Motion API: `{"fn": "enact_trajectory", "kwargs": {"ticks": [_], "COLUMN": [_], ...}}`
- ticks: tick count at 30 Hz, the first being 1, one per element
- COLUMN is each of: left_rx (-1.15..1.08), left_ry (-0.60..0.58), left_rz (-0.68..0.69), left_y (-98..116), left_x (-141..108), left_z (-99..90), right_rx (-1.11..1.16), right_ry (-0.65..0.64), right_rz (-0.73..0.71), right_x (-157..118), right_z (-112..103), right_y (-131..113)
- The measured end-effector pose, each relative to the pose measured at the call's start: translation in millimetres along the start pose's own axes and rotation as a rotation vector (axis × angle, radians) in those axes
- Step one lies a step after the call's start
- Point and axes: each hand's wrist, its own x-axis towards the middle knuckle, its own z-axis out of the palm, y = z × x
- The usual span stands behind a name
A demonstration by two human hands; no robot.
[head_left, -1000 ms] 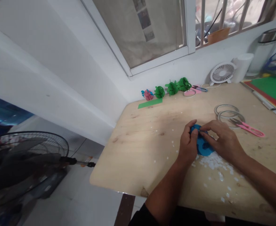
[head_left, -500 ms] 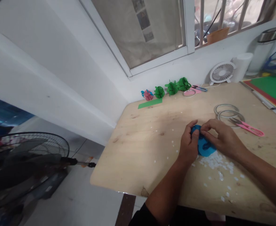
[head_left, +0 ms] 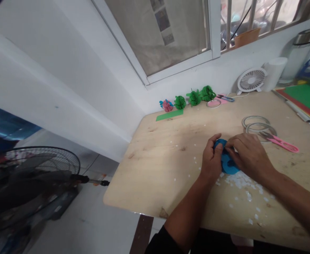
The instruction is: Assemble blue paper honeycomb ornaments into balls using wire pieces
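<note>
A blue paper piece [head_left: 228, 165] with a rounded edge and darker cut or folded parts is held just above the table. My left hand [head_left: 212, 155] grips its left side, thumb on top. Over its right side, my right hand [head_left: 246, 150] has its fingers closed at the upper part of the paper; what the fingertips pinch is partly hidden. Small white paper bits [head_left: 241, 180] lie scattered under and in front of the paper. Pink thread snips [head_left: 283, 143] rest on silver metal rings [head_left: 256, 123] beyond my right hand.
Green folded paper shapes [head_left: 194, 97] and a pink-and-blue one [head_left: 167, 105] line the wall behind a green paper strip [head_left: 169, 115]. A small white fan [head_left: 251, 80] stands at the back. Coloured sheets [head_left: 307, 98] lie at right. A floor fan [head_left: 42, 165] is left of the table.
My right hand has turned and moved slightly over the blue paper, covering more of its right side. My left hand keeps its hold. The view has shifted a little.
</note>
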Motion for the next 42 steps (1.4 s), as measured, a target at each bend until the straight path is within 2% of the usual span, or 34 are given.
{"fn": "enact_trajectory", "kwargs": {"ticks": [9, 17, 23, 32, 42], "left_rx": [-0.021, 0.031, 0.043, 0.023, -0.065], "left_ry": [0.041, 0.010, -0.023, -0.018, -0.035], "left_rz": [0.002, 0.071, 0.078, 0.067, -0.033], "left_y": [1, 1, 2, 2, 0], "left_x": [2, 0, 0, 1, 2], "left_z": [-1.9, -1.2, -1.8, -0.6, -0.7], "right_rx": [0.022, 0.025, 0.035, -0.061, 0.066], "right_ry": [-0.011, 0.075, 0.046, -0.016, -0.107], "right_rz": [0.005, 0.046, 0.043, -0.056, -0.092], "right_x": [0, -2, -1, 5, 2], "right_z": [0, -3, -3, -6, -7], "right_y": [-5, -1, -2, -2, 9]}}
